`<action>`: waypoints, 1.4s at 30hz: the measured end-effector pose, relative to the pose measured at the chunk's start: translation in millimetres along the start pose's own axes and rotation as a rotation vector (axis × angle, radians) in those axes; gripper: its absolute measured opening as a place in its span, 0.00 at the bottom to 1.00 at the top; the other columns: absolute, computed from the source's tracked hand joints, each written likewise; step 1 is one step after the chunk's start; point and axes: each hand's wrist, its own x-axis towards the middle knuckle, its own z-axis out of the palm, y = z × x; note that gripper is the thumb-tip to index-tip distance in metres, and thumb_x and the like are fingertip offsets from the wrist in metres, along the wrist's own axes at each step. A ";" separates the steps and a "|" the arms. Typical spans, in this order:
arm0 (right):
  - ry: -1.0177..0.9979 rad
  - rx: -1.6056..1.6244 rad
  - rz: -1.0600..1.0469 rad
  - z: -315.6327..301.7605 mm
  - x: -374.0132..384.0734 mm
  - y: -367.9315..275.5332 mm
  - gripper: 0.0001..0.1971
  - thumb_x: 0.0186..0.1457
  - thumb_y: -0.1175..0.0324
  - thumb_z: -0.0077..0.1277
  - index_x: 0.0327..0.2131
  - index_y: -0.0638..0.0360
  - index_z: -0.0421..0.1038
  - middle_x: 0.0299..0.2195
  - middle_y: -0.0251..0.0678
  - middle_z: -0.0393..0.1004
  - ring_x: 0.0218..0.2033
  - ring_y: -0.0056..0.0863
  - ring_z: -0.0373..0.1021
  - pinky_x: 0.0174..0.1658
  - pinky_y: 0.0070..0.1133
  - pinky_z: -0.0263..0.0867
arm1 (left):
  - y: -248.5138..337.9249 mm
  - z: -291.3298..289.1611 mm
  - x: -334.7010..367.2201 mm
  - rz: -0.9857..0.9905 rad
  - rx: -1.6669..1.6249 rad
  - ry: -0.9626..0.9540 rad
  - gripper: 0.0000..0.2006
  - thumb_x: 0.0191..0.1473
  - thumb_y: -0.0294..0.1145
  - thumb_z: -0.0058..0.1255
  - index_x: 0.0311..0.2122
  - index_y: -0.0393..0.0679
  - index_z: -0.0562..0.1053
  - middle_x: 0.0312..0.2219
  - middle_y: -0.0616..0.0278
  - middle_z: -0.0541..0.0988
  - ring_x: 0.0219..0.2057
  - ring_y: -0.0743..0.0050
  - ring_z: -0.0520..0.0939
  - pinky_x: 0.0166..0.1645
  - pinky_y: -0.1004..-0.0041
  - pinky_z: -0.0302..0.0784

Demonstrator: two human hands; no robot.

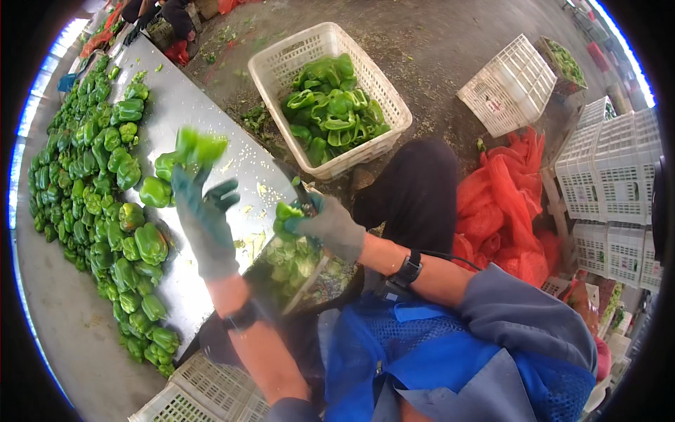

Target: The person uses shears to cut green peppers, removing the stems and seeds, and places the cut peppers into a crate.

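My left hand (202,221), in a grey and green glove, is open with fingers spread above the metal table (246,165). Just beyond its fingertips is a bright green pepper (199,146), smeared by motion; whether the fingers touch it is unclear. My right hand (336,228), gloved alike, is closed around what looks like a small dark knife (290,174), its handle mostly hidden. A cut green pepper piece (285,212) lies against that hand's thumb. Whole green bell peppers (150,243) are heaped along the table's left side.
A white plastic crate (264,84) of cut peppers stands on the floor ahead. Below my right hand, pale green scraps (288,257) fill a container. Red mesh sacks (496,211), stacked white crates (608,176) and another crate (508,84) are to the right.
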 end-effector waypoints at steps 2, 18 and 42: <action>-0.058 -0.073 -0.219 -3.6 6.4 -6.6 0.19 0.51 0.65 0.74 0.43 0.65 0.81 0.31 0.26 0.80 0.31 0.19 0.71 0.39 0.23 0.71 | -15.7 0.6 11.2 0.006 0.184 0.032 0.46 0.71 0.70 0.48 0.79 0.46 0.55 0.62 0.49 0.78 0.41 0.61 0.86 0.41 0.66 0.82; -0.146 -0.867 -0.517 -14.5 -25.3 -28.3 0.26 0.55 0.55 0.70 0.53 0.59 0.79 0.35 0.47 0.81 0.41 0.52 0.80 0.51 0.39 0.74 | -114.1 -17.3 -130.0 -0.069 -0.124 -0.122 0.31 0.77 0.46 0.47 0.76 0.41 0.61 0.67 0.55 0.73 0.64 0.57 0.78 0.70 0.58 0.74; -0.077 0.123 0.053 -19.7 -8.7 43.5 0.18 0.60 0.60 0.66 0.46 0.64 0.80 0.31 0.31 0.80 0.27 0.21 0.76 0.29 0.23 0.72 | -117.4 -15.5 -155.2 0.143 -0.290 0.254 0.27 0.70 0.51 0.56 0.66 0.45 0.73 0.54 0.52 0.82 0.50 0.51 0.85 0.46 0.62 0.86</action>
